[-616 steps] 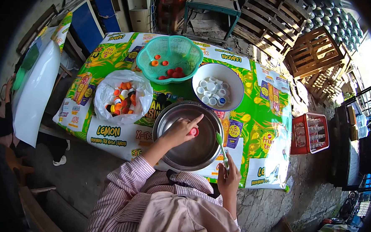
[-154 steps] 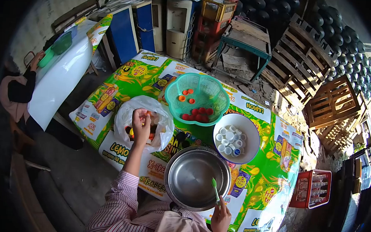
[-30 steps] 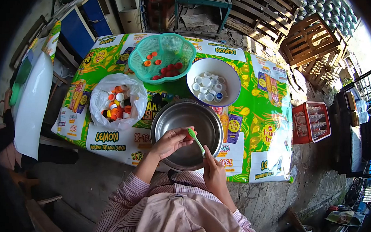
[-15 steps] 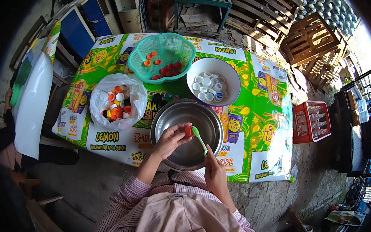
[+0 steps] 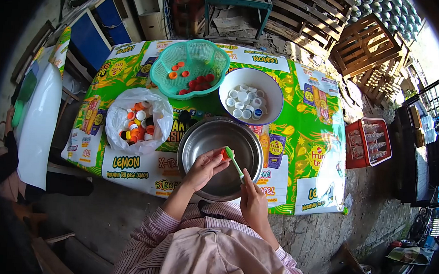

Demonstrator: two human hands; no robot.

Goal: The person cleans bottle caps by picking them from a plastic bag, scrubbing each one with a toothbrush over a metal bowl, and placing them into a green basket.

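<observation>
Over the steel basin (image 5: 192, 140), my left hand (image 5: 205, 170) pinches a red bottle cap (image 5: 224, 154) between thumb and fingers. My right hand (image 5: 253, 198) is closed around the handle of a green toothbrush (image 5: 236, 165). The toothbrush's head touches the cap, its bristles hidden from view. A white plastic bag (image 5: 113, 124) of mixed orange, white, red and dark caps sits left of the basin. Behind the basin stand a teal plastic basket (image 5: 162, 67) with orange and red caps and a white enamel bowl (image 5: 274, 88) with white caps.
The table wears a green and white printed cover (image 5: 296, 190). Right of it is a red crate (image 5: 353, 149) of packets. Wooden pallets (image 5: 366, 45) and a teal-framed stool (image 5: 238, 1) stand behind. At the far left, part of another person shows beside a white surface (image 5: 40, 122).
The toothbrush head and the cap have shifted slightly against each other, both still held over the basin. The containers keep their places apart from a slight camera shift.
</observation>
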